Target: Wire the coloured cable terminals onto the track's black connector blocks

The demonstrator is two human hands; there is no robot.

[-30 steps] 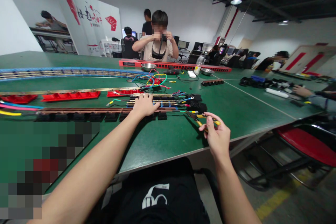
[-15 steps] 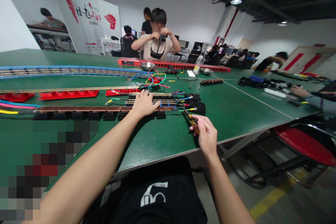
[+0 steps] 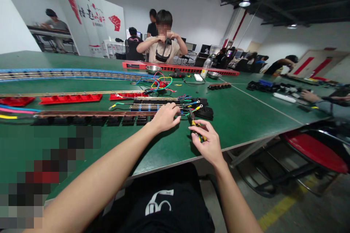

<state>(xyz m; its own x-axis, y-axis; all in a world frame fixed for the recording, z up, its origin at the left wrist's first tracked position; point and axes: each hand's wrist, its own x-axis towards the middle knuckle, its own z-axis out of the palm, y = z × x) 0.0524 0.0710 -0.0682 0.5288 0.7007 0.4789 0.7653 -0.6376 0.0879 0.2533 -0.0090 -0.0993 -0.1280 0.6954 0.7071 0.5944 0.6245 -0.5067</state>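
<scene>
My left hand (image 3: 166, 117) rests at the right part of the brown rail strip (image 3: 82, 113), its fingers bent over the rail and wires. Whether the fingertips pinch a wire cannot be made out. In my right hand (image 3: 206, 139) are yellow-and-black pliers (image 3: 194, 125), their jaws pointing up toward the wire ends. A green wire with a ring terminal (image 3: 201, 106) lies just beyond the jaws. Behind my left hand runs a blue-and-black rail section (image 3: 144, 106) with brass strips. Black end blocks (image 3: 205, 113) sit at its right end.
Red rail pieces (image 3: 71, 99) and a curved blue rail (image 3: 68, 74) lie on the green table (image 3: 246, 116). Behind are coiled wires (image 3: 162, 84), metal bowls (image 3: 153, 69), a bottle (image 3: 206, 67) and a long red rail (image 3: 180, 68). A person sits opposite; another person's hand (image 3: 308, 95) is at right.
My left hand has slid right along the rail, toward the wire ends. My right hand has shifted slightly left and lower with the pliers, its fingers more spread around the handles.
</scene>
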